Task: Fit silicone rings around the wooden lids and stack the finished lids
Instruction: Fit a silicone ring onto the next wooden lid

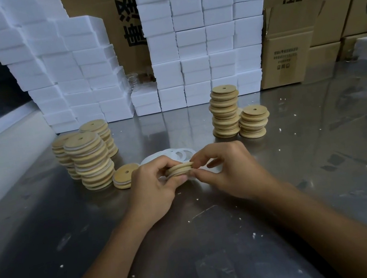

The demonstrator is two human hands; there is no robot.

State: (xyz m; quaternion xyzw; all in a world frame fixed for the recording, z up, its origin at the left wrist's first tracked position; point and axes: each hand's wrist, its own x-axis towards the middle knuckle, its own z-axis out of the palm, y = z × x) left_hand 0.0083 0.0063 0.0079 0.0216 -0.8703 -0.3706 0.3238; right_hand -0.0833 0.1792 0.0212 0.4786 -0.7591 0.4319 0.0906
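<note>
Both hands, left [151, 187] and right [226, 168], pinch one round grooved wooden lid [179, 169] above loose white silicone rings [175, 154].

Round pale wooden lid [179, 169], grooved edge, held edge-on just above the worktop, pinched between both hands. Loose pile of flat white silicone rings [175, 154] lies on the worktop just behind it, overlapping. Left: three stacks of ringed wooden lids [91, 162], white bands showing between discs, front stack leaning. Single ringed lid [124, 175] flat beside them, centre hole up. Right: two stacks of bare wooden lids [225, 111], the back one taller, the shorter one [254, 121] touching it.
</note>
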